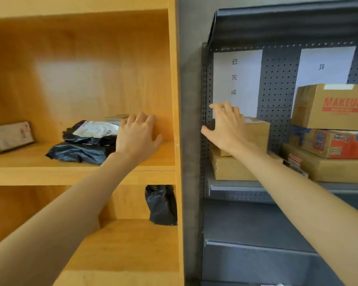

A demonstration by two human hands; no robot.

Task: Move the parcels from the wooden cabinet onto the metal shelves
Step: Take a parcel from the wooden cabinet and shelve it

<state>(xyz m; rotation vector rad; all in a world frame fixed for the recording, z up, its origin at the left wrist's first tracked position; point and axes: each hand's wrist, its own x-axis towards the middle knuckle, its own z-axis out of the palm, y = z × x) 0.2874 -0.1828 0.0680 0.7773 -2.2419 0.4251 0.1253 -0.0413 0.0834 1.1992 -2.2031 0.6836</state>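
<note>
— What fills the frame?
— A wooden cabinet (pixel 174 79) on the left, grey metal shelves (pixel 277 188) on the right, a strip of grey wall between.
— Parcels?
— Black bags (pixel 85 145) and a brown box (pixel 8 136) left of centre in the cabinet; another black bag (pixel 160 205) on the shelf below. Cardboard boxes (pixel 329 129) stacked at right.
— The hands?
— Left hand (pixel 135 137) hovers with loosely curled fingers, holding nothing. Right hand (pixel 225 126) spread wide before a small box (pixel 256 131), gripping nothing
</note>
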